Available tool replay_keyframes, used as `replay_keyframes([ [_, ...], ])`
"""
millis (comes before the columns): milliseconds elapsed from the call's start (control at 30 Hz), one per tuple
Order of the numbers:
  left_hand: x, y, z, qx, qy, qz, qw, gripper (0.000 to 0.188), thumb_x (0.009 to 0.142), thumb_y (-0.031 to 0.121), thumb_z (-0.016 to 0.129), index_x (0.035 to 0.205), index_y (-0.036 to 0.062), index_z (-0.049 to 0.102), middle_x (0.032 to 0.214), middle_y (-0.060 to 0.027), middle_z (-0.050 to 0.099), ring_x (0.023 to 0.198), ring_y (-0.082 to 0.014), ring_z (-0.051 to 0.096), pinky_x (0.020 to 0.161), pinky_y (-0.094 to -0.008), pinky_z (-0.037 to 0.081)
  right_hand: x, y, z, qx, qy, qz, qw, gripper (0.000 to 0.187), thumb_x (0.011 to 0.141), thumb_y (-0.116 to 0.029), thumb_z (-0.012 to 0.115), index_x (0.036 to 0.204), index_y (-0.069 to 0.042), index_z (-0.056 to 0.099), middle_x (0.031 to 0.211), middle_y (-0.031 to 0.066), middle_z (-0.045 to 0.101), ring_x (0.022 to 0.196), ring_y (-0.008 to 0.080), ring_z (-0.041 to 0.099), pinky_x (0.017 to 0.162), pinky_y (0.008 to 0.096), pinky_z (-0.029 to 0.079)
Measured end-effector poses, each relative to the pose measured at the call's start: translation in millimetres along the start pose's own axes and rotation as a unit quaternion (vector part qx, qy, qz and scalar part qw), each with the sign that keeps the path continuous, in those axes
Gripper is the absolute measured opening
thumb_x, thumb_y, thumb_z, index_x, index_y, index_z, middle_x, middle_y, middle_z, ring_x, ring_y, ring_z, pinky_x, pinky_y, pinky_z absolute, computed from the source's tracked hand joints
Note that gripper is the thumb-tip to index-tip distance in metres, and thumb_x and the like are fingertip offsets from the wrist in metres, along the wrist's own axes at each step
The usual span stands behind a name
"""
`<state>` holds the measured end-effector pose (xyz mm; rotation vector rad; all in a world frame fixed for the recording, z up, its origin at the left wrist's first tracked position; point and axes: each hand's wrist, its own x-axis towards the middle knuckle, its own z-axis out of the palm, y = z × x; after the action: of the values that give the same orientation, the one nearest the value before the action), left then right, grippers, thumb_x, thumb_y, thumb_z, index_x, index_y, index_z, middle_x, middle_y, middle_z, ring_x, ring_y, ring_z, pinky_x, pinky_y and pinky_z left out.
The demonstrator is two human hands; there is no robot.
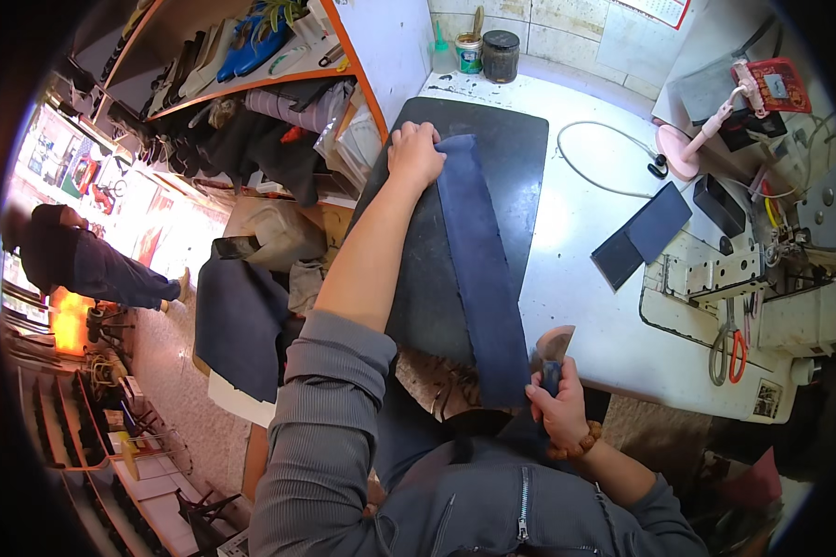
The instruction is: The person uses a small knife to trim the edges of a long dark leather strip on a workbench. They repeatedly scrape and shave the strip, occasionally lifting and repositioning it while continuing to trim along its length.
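From my head camera, my left hand (415,153) presses flat, fingers spread, on the far end of a long dark blue leather strip (481,269) lying along the black cutting mat (418,278). My right hand (559,408) is closed around a blue-handled broad-bladed knife (552,357) at the strip's near end, beside the white worktable (585,278).

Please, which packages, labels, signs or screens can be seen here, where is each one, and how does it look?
Round white tub with green label band: far table edge by the tiled wall, a stick standing in it.
Dark round lidded jar: right beside the tub.
Red rectangular packet with pale patch: top right, above the sewing machine.
White wall calendar sheet with red trim: upper wall, cut off.
Small square sticker: front corner of the white machine table.
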<state>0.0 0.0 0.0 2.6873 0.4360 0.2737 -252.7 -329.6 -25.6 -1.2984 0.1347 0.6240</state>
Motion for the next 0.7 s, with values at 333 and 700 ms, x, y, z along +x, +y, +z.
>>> replay_keyframes([
  [333,-26,-1,-11,-0.237,0.195,-0.001,0.952,0.027,0.079,0.008,0.069,0.103,0.0002,0.060,0.097,-0.0108,0.062,0.092,-0.0183,0.060,0.077,-0.0298,0.048,0,2,5,-0.004,-0.022,0.006,1.000,0.036,0.084,0.002,0.061,0.111,-0.006,0.039,0.082,0.0021,0.053,0.051,0.0062,0.048,0.045,0.0196,0.040],
  [700,-356,27,5,-0.658,0.005,-0.255,0.708,0.017,0.088,0.010,0.064,0.101,0.0013,0.055,0.093,-0.0019,0.057,0.081,-0.0090,0.053,0.076,-0.0227,0.044,9,-58,5,-0.218,-0.088,-0.071,0.969,0.055,0.095,-0.005,0.046,0.147,-0.010,0.028,0.074,0.0028,0.056,0.058,0.0085,0.053,0.055,0.0233,0.046],
])
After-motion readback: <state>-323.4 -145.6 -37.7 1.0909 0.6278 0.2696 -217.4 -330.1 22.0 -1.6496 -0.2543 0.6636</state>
